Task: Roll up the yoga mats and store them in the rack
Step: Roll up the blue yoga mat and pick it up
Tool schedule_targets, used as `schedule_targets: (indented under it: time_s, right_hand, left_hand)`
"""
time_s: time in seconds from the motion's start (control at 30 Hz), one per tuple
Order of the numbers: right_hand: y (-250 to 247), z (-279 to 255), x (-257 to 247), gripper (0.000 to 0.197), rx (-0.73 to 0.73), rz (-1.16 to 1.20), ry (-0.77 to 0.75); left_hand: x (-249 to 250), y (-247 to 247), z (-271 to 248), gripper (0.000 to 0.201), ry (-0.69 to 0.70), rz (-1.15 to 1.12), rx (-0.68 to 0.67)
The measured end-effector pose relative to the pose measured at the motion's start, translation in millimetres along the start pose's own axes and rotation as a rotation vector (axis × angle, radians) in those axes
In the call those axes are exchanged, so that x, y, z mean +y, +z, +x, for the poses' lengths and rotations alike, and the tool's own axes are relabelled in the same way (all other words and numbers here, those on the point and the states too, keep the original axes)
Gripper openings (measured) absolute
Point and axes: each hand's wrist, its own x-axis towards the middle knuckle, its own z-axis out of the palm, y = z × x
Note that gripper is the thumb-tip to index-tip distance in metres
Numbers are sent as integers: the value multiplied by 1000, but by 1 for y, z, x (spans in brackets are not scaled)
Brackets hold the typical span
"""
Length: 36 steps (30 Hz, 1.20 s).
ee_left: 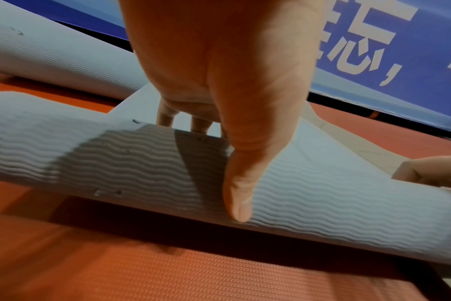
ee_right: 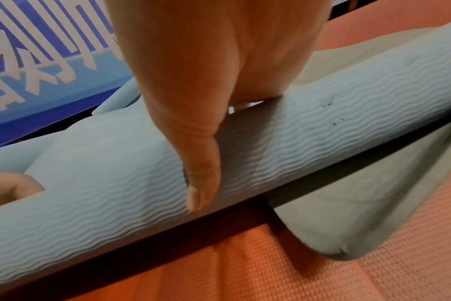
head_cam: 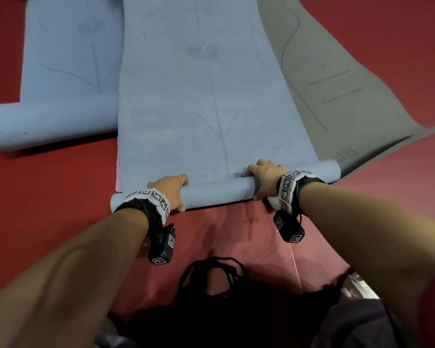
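Both hands, left hand and right hand, grip the soft, light blue mat by its rolled end at lower centre, best held evenly near both ends

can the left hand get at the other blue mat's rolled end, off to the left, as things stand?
Probably yes, but not right away. The left hand grips the middle mat's roll, so it must let go first. Only bare red floor lies between it and the other blue mat's rolled end.

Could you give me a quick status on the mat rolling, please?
Left hand and right hand both grip the roll. Blue mat barely rolled. It overlaps the grey mat.
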Motion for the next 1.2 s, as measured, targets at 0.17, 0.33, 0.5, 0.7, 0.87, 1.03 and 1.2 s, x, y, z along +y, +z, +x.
schedule_targets:
  time_s: [0.17,0.33,0.5,0.7,0.87,1.03,1.2]
  right_hand:
    - [8,3,5,72,78,-19,10]
    - [11,8,1,61,59,-68,-9]
    - [6,14,-1,55,-1,-49,-28]
    - [6,20,7,60,0,51,-14]
    - [9,25,4,54,28,-6,-17]
    - [9,27,7,54,47,1,-12]
    - [1,32,5,51,2,-3,-17]
  left_hand:
    - [-2,3,12,55,-33,-3,-23]
    - [-1,11,18,64,-52,73,-22]
    - [-2,12,21,67,-21,100,-6]
    - [-4,10,25,56,-18,8,15]
    - [-3,17,25,54,-12,53,67]
    - [-3,15,26,57,-14,85,60]
    - [4,14,22,52,-4,82,102]
